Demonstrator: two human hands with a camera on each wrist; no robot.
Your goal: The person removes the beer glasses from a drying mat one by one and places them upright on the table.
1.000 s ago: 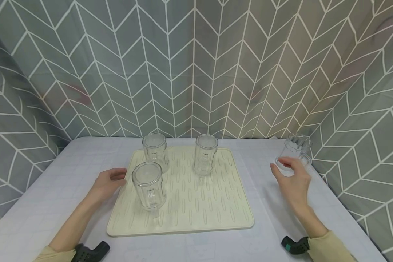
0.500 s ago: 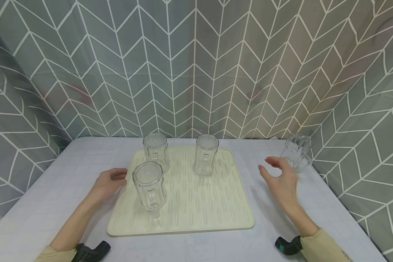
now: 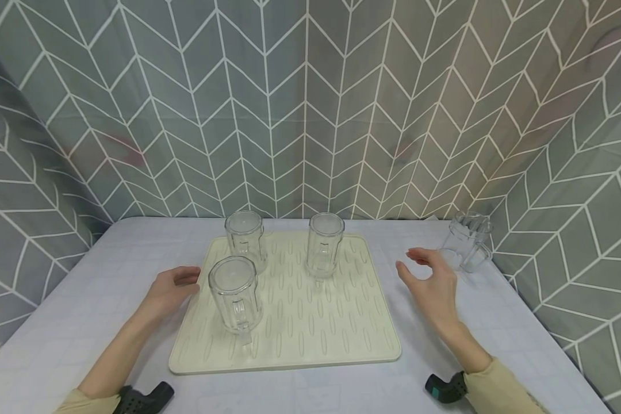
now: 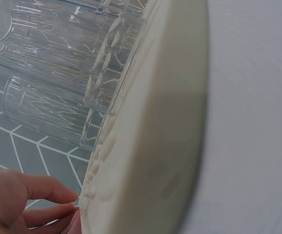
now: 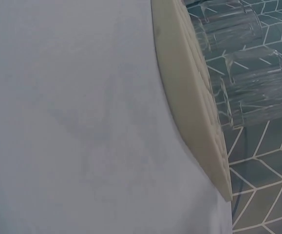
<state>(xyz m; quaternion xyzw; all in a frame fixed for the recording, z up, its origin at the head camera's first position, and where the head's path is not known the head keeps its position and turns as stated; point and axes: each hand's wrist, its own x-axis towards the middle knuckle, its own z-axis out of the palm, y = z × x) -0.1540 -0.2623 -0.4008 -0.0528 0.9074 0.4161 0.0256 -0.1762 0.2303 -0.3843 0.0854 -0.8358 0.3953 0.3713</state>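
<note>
Head view: the biggest thing I get is the patterned curtain (image 3: 300,115), hanging beyond the left grip (image 3: 168,290) and the right grip (image 3: 437,290). Under both spreads the white-covered desk (image 3: 341,394). Next in size comes the cream ribbed mat (image 3: 331,322), lying between the two grips, its left edge at the left grip's fingertips. Those fingers are loosely bent; even from the left wrist view I can't tell whether they pinch that edge or merely rest against it. My right grip is spread, thumb and forefinger curved apart around nothing, off the mat's right side.

On progress, three clear mugs stand upright on the mat, and I'd judge those done. The near mug (image 3: 235,296) is just right of the left grip; the far left mug (image 3: 245,238) is beyond and right of that grip; the far right mug (image 3: 325,244) is farther across, beyond and left of the right grip.

What looks left is the clear glassware (image 3: 466,244) on the desk, off the mat, just beyond and right of the right grip, held by neither. I can't make out whether it's one mug or two overlapping.
</note>
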